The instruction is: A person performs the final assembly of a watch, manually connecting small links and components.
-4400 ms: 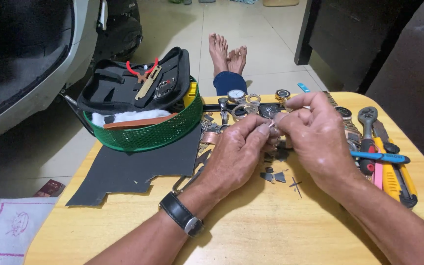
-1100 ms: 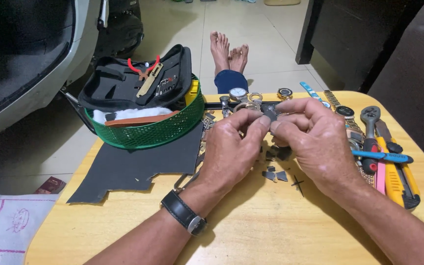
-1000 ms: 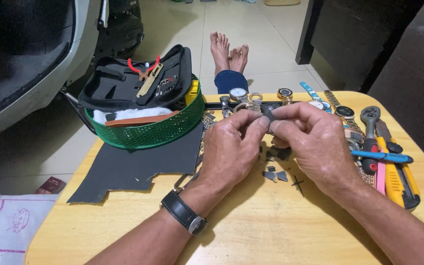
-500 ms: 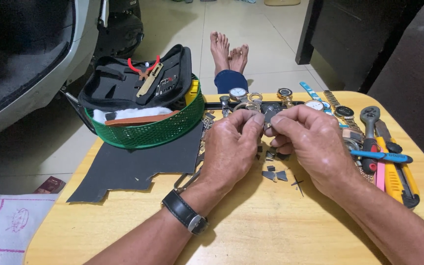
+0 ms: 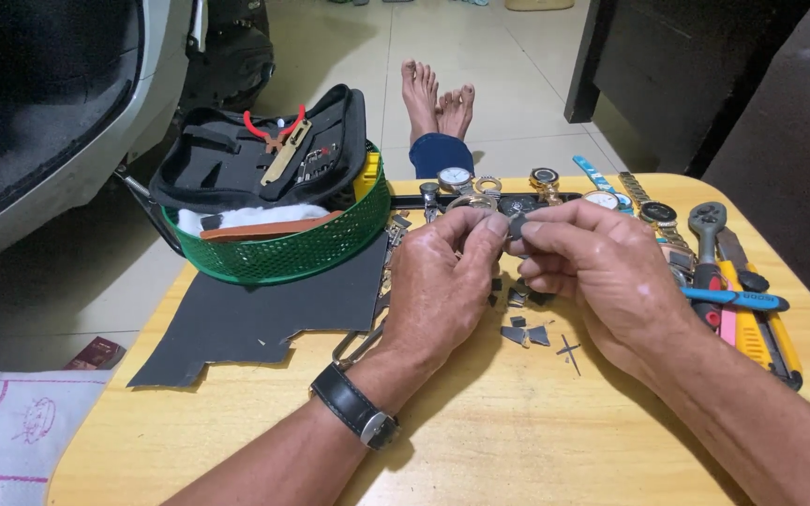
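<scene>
- Nearest, both forearms come in from the bottom edge, cut off below the elbow; the left wrist wears a black wristwatch (image 5: 353,415) whose face is turned away.
- The wooden desk (image 5: 236,440) runs out of view at the lower corners, and a white cloth with red lines (image 5: 2,426) shows only in part at the lower left.
- A dark grey sheet (image 5: 264,314) lies flat on the desk, its far edge hidden under a green mesh basket (image 5: 283,248).
- The left hand (image 5: 442,281) and right hand (image 5: 602,272) meet over the middle of the desk; each grip is pressed together, pinching a small dark piece (image 5: 516,225) between thumb and forefinger. Its shape is mostly covered by the fingertips.
- Just below the hands lie small grey fragments (image 5: 525,334), some shadowed by the palms and hard to make out.
- At the right, hand tools (image 5: 752,309) lie side by side, partly hidden behind the right wrist.
- Beyond the hands a row of watches (image 5: 555,192) lines the far edge, several half covered by the fingers.
- The basket holds a black tool case (image 5: 246,155) lying open.
- Farthest, bare feet (image 5: 438,94) rest on the tiled floor, the legs hidden by the desk.
</scene>
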